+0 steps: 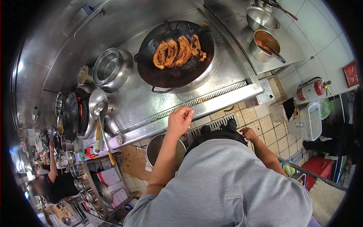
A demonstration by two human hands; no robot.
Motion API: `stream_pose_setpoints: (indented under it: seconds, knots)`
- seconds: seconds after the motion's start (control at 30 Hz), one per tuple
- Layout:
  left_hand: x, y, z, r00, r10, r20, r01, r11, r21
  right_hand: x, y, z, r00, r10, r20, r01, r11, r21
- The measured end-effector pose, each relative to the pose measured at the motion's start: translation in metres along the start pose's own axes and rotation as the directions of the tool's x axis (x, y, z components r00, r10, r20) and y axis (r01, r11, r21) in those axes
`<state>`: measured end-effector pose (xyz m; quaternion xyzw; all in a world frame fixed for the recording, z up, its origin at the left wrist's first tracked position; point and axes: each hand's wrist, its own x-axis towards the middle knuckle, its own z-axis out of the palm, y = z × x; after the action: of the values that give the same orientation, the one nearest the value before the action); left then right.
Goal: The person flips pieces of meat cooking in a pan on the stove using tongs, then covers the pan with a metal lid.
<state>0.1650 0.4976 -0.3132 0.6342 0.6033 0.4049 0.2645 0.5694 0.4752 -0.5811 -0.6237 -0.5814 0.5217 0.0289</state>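
A black wok [170, 77] sits on the steel stove, and several browned slabs of meat [183, 50] lie side by side in it. My left hand [180, 120] is over the stove's front edge, below the wok and apart from it. Its fingers are curled in, and I see nothing in them. Down by my right hip is my right hand [248, 133], fingers loosely bent and somewhat apart, holding nothing that I can see. It touches neither the stove nor the wok.
Left of the wok stand steel pots [107, 70], a perforated skimmer [98, 101] and a ladle [100, 108]. A pot of reddish sauce [264, 45] rests on the right counter. A fire extinguisher [312, 90] is farther right. Another person [51, 181] works at far left.
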Motion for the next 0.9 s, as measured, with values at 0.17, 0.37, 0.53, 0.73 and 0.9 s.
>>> stream_pose_setpoints:
  seconds: [0.17, 0.37, 0.53, 0.73, 0.9]
  knots:
    - [0.001, 0.000, 0.002, 1.000, 0.015, -0.010, -0.015, 1.000, -0.010, -0.009, -0.009, -0.006, 0.997, -0.076, 0.009, 0.076, 0.997, 0.026]
    - [0.004, 0.005, 0.002, 1.000, 0.018, 0.001, -0.018, 1.000, -0.014, -0.011, -0.013, -0.006, 0.997, -0.079, -0.021, 0.077, 0.994, -0.084]
    - [0.004, 0.009, 0.003, 1.000, -0.021, 0.021, 0.021, 1.000, -0.014, -0.008, 0.000, -0.004, 0.980, -0.198, -0.013, 0.194, 0.971, -0.142]
    - [0.001, 0.004, 0.005, 1.000, 0.015, -0.002, -0.015, 1.000, -0.017, -0.001, 0.019, 0.001, 0.951, -0.310, -0.007, 0.302, 0.931, -0.203]
    - [0.000, 0.008, 0.004, 1.000, 0.026, -0.013, -0.027, 1.000, -0.002, -0.008, 0.000, 0.001, 0.999, -0.045, 0.007, 0.045, 0.999, -0.017]
